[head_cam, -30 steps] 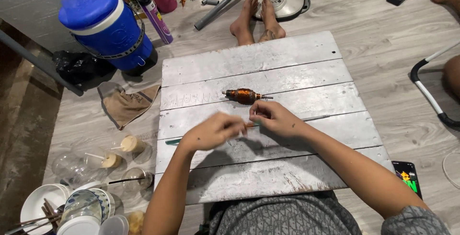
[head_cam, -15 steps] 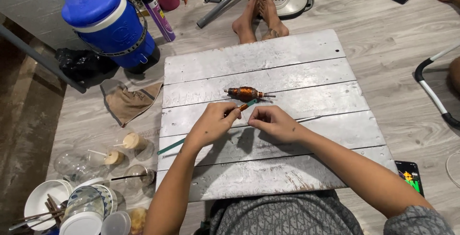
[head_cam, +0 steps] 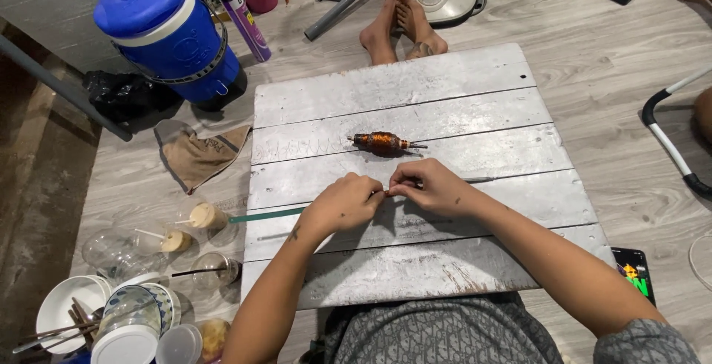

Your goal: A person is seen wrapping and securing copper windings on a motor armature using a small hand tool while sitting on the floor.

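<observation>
Both hands met at the middle of the whitewashed plank table point(head_cam: 460, 115). The left hand point(head_cam: 343, 202) was pinched narrow on a long, thin green strip point(head_cam: 267, 215) trailing left past the table edge; the right hand point(head_cam: 430, 186) was closed on its other end. Likely risk: the strip slipping from the fingertips, or its loose tail snagging. The copper-wound motor armature point(head_cam: 384, 142) lay just beyond, untouched, and might roll if bumped.

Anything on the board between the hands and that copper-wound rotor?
Nothing: in the head view, only bare grey plank separates the left hand and right hand from the rotor.
</observation>
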